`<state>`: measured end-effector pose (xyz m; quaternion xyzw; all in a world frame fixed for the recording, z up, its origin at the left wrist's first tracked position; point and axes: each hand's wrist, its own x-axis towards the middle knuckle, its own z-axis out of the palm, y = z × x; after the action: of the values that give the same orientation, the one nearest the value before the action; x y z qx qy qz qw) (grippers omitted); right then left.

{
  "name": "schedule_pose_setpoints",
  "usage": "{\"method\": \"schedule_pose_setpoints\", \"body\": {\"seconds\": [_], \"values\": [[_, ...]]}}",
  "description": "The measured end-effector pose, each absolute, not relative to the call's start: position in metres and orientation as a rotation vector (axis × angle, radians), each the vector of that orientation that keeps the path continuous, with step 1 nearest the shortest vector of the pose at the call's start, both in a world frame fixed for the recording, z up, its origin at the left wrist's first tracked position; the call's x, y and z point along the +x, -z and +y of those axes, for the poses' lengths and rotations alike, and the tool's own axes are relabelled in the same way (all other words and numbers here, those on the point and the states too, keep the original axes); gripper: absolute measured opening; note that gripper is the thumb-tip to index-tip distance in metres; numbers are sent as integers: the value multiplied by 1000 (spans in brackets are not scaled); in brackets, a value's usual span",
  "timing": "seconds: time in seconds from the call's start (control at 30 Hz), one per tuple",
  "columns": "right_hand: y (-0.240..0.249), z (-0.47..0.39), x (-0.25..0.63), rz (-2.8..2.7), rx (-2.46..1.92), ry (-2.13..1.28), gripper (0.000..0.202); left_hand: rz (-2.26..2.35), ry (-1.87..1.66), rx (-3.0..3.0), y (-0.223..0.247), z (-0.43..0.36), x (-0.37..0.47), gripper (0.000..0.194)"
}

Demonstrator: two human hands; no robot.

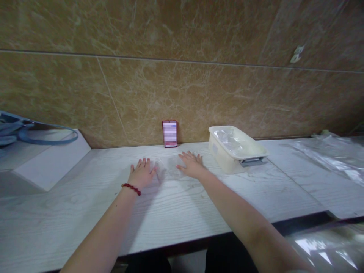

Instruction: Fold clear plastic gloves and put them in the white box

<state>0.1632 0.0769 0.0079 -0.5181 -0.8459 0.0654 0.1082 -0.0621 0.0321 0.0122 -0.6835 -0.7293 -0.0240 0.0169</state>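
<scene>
A clear plastic bag (171, 165) lies flat on the pale wood-grain table (170, 212), between my two hands. My left hand (141, 173), with a red beaded bracelet at the wrist, rests with fingers spread at the left end of the bag. On its right end lies my right hand (191, 164), also with fingers apart. Neither hand grips anything. A phone (170, 134) with a lit screen leans upright against the wall just behind the bag.
A cream plastic bin (227, 161) holding clear plastic stands right of my right hand. Clear plastic sheeting (335, 151) lies farther right. At the left are a white box (54, 161) and a blue strap (48, 142). A brown marble wall (170, 91) rises behind.
</scene>
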Motion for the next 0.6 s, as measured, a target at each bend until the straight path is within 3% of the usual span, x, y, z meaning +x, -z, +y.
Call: {"method": "schedule_pose_setpoints", "body": {"seconds": [0.33,0.6], "values": [[-16,96,173,-2120,-1430,-191,40,-2173,41,-2314,-36,41,-36,55],[-14,91,138,-2341,-1378,-231,36,-2177,221,-2288,-20,61,-2,48]]}}
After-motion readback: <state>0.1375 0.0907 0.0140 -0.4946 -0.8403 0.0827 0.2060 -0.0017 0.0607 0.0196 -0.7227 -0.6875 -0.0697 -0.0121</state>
